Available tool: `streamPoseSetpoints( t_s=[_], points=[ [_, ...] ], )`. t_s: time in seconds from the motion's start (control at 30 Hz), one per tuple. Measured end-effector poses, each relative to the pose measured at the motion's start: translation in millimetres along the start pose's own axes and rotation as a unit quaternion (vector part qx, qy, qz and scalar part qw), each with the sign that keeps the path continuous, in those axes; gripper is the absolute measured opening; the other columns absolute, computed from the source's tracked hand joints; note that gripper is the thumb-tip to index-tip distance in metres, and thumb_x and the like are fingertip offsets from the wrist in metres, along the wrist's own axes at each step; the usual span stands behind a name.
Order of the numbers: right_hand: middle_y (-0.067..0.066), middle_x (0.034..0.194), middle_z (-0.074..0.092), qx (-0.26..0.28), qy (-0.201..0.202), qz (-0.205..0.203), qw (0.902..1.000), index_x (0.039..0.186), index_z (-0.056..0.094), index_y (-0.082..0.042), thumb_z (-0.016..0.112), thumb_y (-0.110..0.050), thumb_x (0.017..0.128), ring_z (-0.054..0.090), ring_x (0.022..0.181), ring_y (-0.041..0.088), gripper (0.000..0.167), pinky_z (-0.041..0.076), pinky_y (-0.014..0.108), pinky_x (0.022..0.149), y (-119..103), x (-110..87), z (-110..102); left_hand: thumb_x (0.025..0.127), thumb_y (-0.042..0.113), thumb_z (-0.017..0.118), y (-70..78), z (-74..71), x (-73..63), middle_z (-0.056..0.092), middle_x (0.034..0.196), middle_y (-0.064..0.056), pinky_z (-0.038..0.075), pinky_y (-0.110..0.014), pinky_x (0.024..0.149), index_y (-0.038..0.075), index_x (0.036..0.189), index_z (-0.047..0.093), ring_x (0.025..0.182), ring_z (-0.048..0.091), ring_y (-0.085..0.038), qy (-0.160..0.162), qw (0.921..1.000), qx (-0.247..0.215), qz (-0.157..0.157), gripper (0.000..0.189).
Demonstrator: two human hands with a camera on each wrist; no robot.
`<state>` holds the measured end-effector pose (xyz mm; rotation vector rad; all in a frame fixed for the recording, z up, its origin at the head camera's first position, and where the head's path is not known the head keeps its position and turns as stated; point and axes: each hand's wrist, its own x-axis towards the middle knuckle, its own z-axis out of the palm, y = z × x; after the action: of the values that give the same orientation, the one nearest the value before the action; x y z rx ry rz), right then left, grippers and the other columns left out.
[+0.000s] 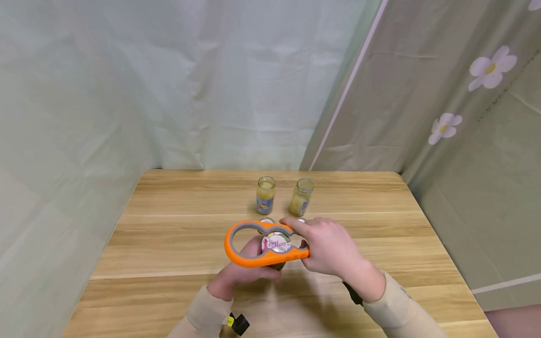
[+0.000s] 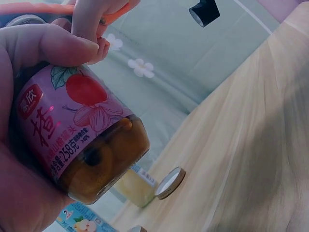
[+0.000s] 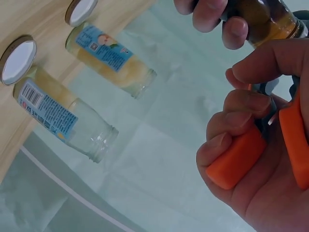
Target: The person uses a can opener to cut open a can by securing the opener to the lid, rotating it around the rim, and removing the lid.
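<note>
My left hand (image 1: 241, 271) grips a glass jar (image 2: 82, 130) with a pink fruit label and brown contents, raised over the table. My right hand (image 1: 331, 246) curls round the arms of an orange and grey jar opener (image 1: 253, 261). In the head view the opener surrounds the jar's printed lid (image 1: 275, 242), its notched grey inner edges beside the rim. Its rounded end extends to the left, over my left hand. The right wrist view has the fingers folded over one orange arm, while a second arm shows at the frame's edge.
Farther back on the wooden table (image 1: 169, 225) stand two lidless jars (image 1: 265, 195) (image 1: 301, 198) with blue labels and pale yellow contents. A loose lid (image 3: 19, 60) lies in front of one, another lid (image 3: 81, 10) in front of the other. Curtains (image 1: 253, 94) hang round the table.
</note>
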<state>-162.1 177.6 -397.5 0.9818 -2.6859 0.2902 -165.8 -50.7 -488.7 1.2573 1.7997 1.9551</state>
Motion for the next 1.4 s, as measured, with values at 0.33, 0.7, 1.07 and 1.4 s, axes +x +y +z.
streamPoseSetpoints(
  t_s=[0.33, 0.7, 1.07, 1.4],
  points=[
    [-0.017, 0.063, 0.043, -0.003, -0.005, -0.011, 0.9999, 0.137, 0.067, -0.028, 0.074, -0.008, 0.065, 0.041, 0.055, 0.004, 0.075, 0.043, 0.031, 0.055, 1.1, 0.3, -0.2, 0.073, -0.016, 0.072, -1.8, -1.4, -1.5, 0.065, 0.123, -0.010, 0.052, -0.026, 0.085, 0.009, 0.160, 0.039, 0.087, 0.061, -0.017, -0.002, 0.9999, 0.004, -0.015, 0.097],
    [-0.018, 0.064, 0.046, -0.004, 0.002, -0.012, 0.9999, 0.136, 0.068, -0.026, 0.074, -0.008, 0.065, 0.046, 0.056, 0.004, 0.073, 0.047, 0.033, 0.059, 1.6, 0.3, 1.4, 0.074, -0.018, 0.073, 0.6, -2.2, -0.4, 0.067, 0.115, -0.015, 0.053, -0.028, 0.082, 0.002, 0.159, 0.038, 0.083, 0.062, -0.019, -0.011, 0.9998, 0.017, 0.002, 0.095],
    [-0.017, 0.064, 0.046, -0.009, 0.008, -0.014, 0.9998, 0.135, 0.068, -0.026, 0.074, -0.007, 0.064, 0.046, 0.055, 0.005, 0.074, 0.045, 0.031, 0.055, 2.0, 0.5, 1.9, 0.073, -0.017, 0.074, -1.4, -3.3, -0.9, 0.067, 0.124, -0.011, 0.051, -0.027, 0.090, 0.006, 0.159, 0.040, 0.090, 0.062, -0.018, -0.002, 0.9997, 0.019, -0.014, 0.095],
    [-0.016, 0.066, 0.050, -0.002, 0.004, -0.012, 0.9999, 0.136, 0.068, -0.025, 0.075, -0.006, 0.063, 0.049, 0.057, 0.004, 0.076, 0.046, 0.031, 0.056, 2.2, 1.1, 1.5, 0.073, -0.020, 0.075, 0.2, -3.8, -1.1, 0.067, 0.122, -0.012, 0.052, -0.027, 0.088, 0.004, 0.159, 0.040, 0.089, 0.062, -0.018, -0.003, 0.9997, 0.019, -0.018, 0.095]
  ],
)
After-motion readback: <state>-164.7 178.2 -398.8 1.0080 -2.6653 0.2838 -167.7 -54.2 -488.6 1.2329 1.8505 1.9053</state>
